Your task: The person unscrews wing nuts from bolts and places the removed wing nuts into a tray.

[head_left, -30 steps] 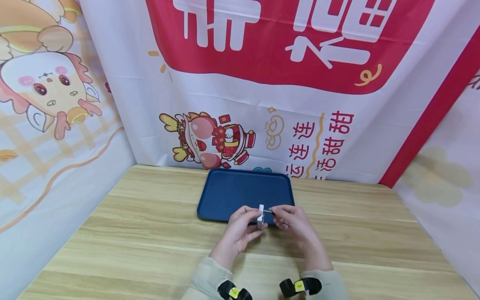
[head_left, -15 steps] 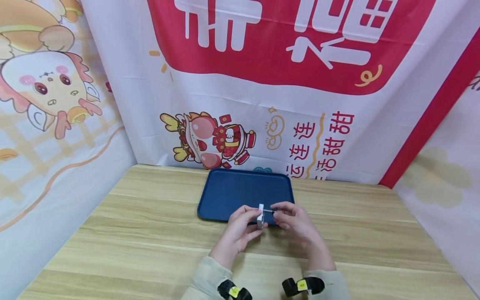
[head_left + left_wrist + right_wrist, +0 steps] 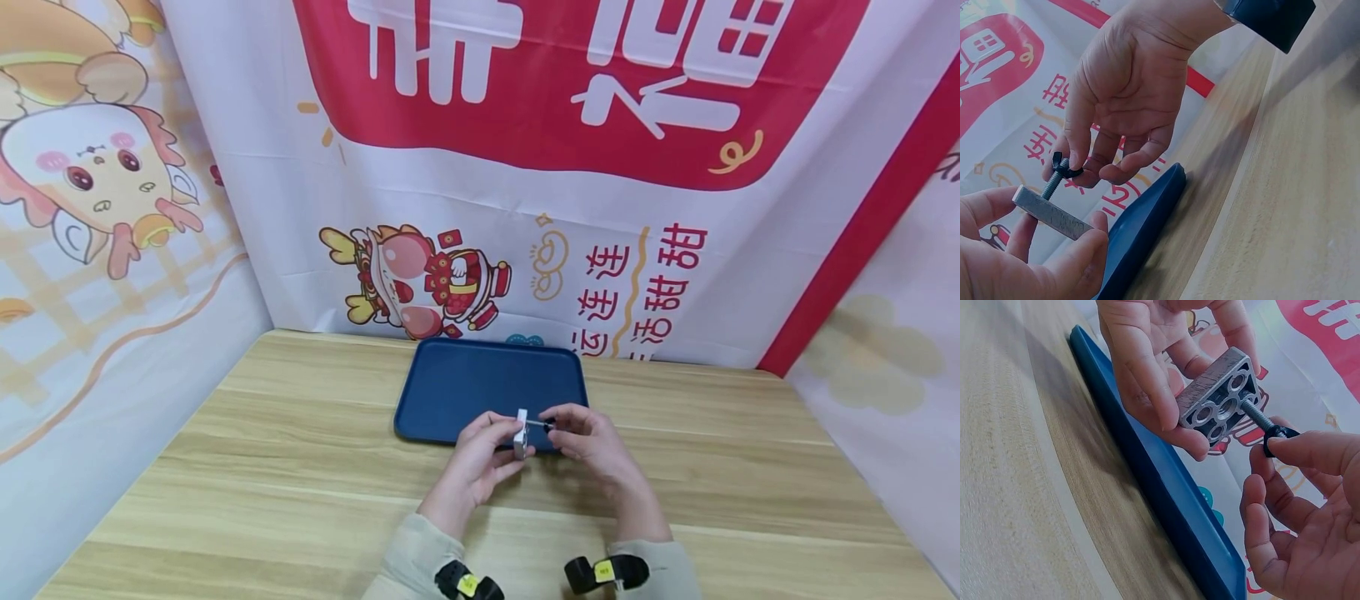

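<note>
The tabletop [image 3: 262, 433] before me is pale wood grain, with lighter streaks running from side to side and rounded far corners. Near its far edge, a little left of the middle, lies a dark blue tray [image 3: 480, 383] with a raised rim. A white cloth [image 3: 285, 208] hangs just behind that edge, printed with a red panel, white characters and a small cartoon lying sideways; a red strip [image 3: 862, 217] runs down to the far right corner. On my left another cloth [image 3: 75, 333] shows an upside-down cartoon.

In the air, by the tray's near edge towards its right corner, my left hand [image 3: 480, 454] holds a metal block [image 3: 1219, 403], thumb and fingers bent round its sides. My right hand [image 3: 588, 437] pinches the screw [image 3: 1259, 415] by its black head between thumb and forefinger, the other fingers loosely curled. The screw's threaded end meets the block's holed face; how deep, I cannot tell.
</note>
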A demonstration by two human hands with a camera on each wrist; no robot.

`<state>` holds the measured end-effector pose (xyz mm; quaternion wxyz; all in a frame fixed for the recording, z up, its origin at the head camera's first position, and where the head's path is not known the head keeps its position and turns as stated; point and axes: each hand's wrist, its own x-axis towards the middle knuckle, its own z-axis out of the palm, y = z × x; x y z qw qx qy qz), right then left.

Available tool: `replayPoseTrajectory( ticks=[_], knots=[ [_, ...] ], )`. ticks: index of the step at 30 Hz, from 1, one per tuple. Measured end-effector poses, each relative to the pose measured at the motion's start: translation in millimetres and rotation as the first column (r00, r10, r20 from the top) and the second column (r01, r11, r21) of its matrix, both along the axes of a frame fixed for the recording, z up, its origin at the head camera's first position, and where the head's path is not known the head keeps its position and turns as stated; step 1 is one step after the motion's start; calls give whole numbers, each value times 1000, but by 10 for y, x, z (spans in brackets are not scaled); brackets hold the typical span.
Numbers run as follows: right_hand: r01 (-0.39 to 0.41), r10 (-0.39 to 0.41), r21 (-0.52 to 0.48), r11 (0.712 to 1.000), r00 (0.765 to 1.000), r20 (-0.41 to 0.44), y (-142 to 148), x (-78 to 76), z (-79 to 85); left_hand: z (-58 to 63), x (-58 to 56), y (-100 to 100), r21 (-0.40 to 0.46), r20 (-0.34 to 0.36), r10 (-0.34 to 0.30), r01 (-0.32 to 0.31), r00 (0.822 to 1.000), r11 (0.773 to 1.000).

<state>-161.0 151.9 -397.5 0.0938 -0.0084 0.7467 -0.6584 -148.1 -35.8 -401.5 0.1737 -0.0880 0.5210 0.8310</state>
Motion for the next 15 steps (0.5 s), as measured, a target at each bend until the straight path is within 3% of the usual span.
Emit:
replayPoseTrajectory(
  ticks=[5, 12, 15],
  knots=[
    [-3, 3, -3, 1000, 1000, 6, 19, -1, 4, -8, -6, -5, 4, -3, 3, -3, 1000, 1000],
    [131, -124, -89, 987, 989, 77, -5, -6, 17, -23, -16, -7, 11, -9, 6, -6, 1000, 1000],
    [148, -136, -106, 983, 984, 116, -30, -17, -4, -22, -17, -3, 10, -6, 9, -9, 1000, 1000]
  ],
)
